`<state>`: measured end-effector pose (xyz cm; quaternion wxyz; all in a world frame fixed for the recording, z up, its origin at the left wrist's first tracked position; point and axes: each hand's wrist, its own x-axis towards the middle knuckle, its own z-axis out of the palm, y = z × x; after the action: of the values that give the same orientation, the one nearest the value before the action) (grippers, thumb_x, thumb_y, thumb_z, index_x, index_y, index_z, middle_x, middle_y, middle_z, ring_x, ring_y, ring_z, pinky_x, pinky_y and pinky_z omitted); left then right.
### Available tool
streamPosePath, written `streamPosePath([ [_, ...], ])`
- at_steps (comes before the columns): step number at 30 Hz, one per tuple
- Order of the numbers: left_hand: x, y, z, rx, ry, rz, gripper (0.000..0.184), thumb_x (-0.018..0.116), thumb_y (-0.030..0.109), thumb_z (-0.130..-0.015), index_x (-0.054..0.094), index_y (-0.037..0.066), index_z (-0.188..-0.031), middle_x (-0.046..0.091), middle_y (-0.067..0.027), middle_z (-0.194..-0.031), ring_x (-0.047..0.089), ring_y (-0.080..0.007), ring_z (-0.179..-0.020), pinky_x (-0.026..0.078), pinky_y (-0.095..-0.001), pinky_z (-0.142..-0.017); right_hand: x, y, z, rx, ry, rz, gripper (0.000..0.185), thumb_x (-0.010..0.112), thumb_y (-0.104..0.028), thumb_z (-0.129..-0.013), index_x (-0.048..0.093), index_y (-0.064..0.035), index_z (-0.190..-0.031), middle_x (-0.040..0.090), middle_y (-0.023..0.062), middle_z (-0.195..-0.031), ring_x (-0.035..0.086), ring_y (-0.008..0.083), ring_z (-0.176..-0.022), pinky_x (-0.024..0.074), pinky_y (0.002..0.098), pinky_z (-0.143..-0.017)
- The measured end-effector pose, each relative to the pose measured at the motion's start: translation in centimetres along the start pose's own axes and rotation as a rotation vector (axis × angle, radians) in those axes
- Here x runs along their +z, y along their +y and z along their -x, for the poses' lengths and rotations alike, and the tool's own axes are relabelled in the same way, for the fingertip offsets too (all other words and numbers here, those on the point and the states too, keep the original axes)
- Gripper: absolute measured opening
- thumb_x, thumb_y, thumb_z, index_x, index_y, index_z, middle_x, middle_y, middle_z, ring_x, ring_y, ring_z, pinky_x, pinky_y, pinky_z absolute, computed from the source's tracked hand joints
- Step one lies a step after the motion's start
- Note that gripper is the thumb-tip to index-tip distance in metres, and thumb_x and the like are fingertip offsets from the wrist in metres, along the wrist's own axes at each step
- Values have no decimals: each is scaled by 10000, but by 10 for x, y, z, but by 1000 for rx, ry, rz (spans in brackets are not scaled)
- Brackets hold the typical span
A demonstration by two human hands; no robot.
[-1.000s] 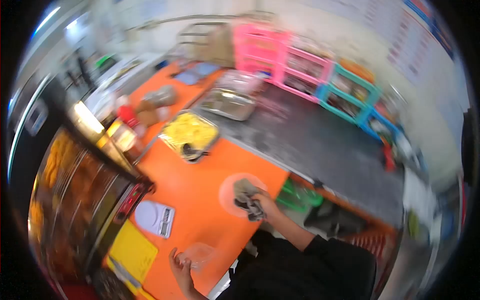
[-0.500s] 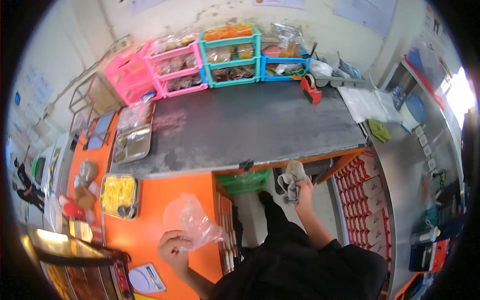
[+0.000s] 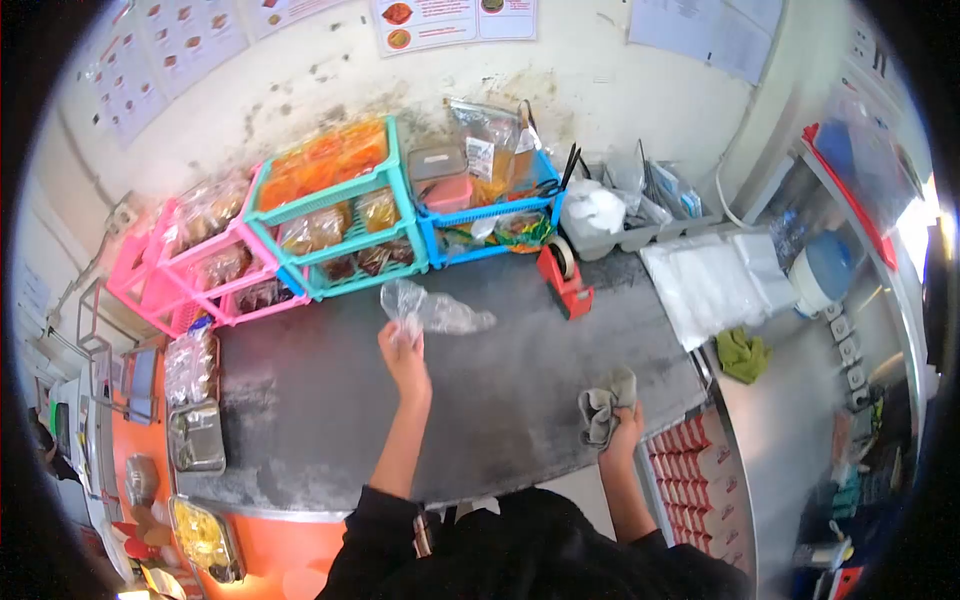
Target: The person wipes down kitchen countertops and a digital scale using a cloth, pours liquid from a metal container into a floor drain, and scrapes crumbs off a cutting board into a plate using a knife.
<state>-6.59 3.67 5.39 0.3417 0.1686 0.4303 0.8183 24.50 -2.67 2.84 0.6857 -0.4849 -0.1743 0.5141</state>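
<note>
My left hand [image 3: 405, 358] is closed on a clear plastic bag [image 3: 445, 312], which stretches out to the right over the dark grey worktop [image 3: 310, 400]. Near the worktop's front right edge, my right hand [image 3: 625, 430] grips a crumpled grey cloth [image 3: 604, 408]. Behind the bag stand teal stacked baskets [image 3: 345, 225] with packed food and a blue basket [image 3: 490, 215] holding bags and a container. To the right of the bag is a red tape dispenser [image 3: 566, 282].
Pink baskets [image 3: 225, 260] stand at the back left. Metal trays [image 3: 198, 437] lie at the left end, with a tray of yellow food [image 3: 205, 538] nearer. White plastic sheets [image 3: 705, 285] and a green cloth [image 3: 742, 355] lie on the right. Red-and-white boxes [image 3: 700, 500] are below.
The view has turned and moved closer to the dark worktop. My left hand, with the bag, has moved from above the orange table to above this worktop. The cloth is still in my right hand.
</note>
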Motion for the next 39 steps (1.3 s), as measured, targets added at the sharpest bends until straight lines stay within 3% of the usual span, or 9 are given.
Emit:
streamPosePath([
  [3, 75, -38, -46, 835, -251, -756, 405, 390, -139, -698, 449, 9, -1071, 436, -156, -1093, 405, -311, -1092, 292, -382, -969, 11, -16, -42, -50, 107, 0, 374, 430, 14, -690, 502, 16, -1057, 545, 88, -981, 540, 194, -887, 430, 289, -781],
  [10, 92, -144, -177, 641, -972, -1611, 338, 472, 50, -786, 475, 29, -1124, 497, -184, -1149, 499, -357, -1025, 440, -410, -852, 13, 6, -97, 0, 219, 106, 458, 435, -16, -704, 445, 0, -1162, 517, 109, -1066, 533, 234, -947, 431, 326, -817],
  [14, 119, -158, -225, 346, -680, -1607, 284, 404, 139, -844, 532, 14, -1066, 584, -216, -982, 563, -368, -895, 450, -439, -777, 25, 34, -120, 115, 205, 190, 424, 442, -52, -751, 438, -20, -1173, 531, 113, -1052, 546, 233, -924, 452, 324, -777],
  [20, 150, -160, -213, 222, -142, -1398, 744, 561, 509, -701, 416, 32, -1254, 381, -204, -1306, 357, -346, -1209, 287, -489, -984, 75, 30, -113, 324, -35, 329, 422, 446, -78, -762, 434, -2, -1176, 528, 140, -1056, 530, 265, -923, 441, 349, -765],
  [26, 107, -126, -111, 265, -441, -1426, 659, 562, 265, -789, 281, -29, -1308, 123, -294, -1377, 108, -429, -1296, 202, -582, -996, 78, 28, -90, 280, -230, 509, 371, 465, -106, -774, 484, 8, -1127, 541, 137, -1021, 523, 256, -882, 439, 352, -731],
  [28, 59, -123, -69, 509, -457, -1220, 530, 520, 186, -822, 345, -7, -1284, 317, -293, -1295, 308, -376, -1241, 333, -490, -959, 75, 26, -74, 256, -277, 542, 357, 471, -115, -778, 501, 11, -1111, 546, 136, -1010, 521, 253, -868, 438, 353, -720],
  [30, 19, -46, -19, 136, -639, -1098, 433, 513, 161, -839, 424, 24, -1240, 564, -219, -1030, 583, -309, -945, 471, -416, -780, 73, 27, -54, 242, -332, 566, 344, 477, -125, -783, 517, 14, -1095, 550, 135, -998, 519, 250, -855, 438, 354, -709],
  [34, -75, 86, 91, -145, -484, -1006, 301, 543, 277, -859, 607, -12, -800, 588, -108, -636, 572, -236, -481, 457, -380, -495, 76, 42, -7, 247, -478, 573, 323, 489, -143, -791, 551, 21, -1062, 558, 133, -975, 515, 244, -828, 437, 356, -686],
  [39, -176, 157, 200, -49, 293, -1085, 308, 550, 279, -845, 594, 18, -687, 537, -100, -507, 573, -251, -532, 437, -326, -511, 131, 77, 101, 355, -728, 565, 495, 431, -80, -743, 392, 6, -1229, 504, 146, -1094, 522, 276, -961, 432, 348, -797],
])
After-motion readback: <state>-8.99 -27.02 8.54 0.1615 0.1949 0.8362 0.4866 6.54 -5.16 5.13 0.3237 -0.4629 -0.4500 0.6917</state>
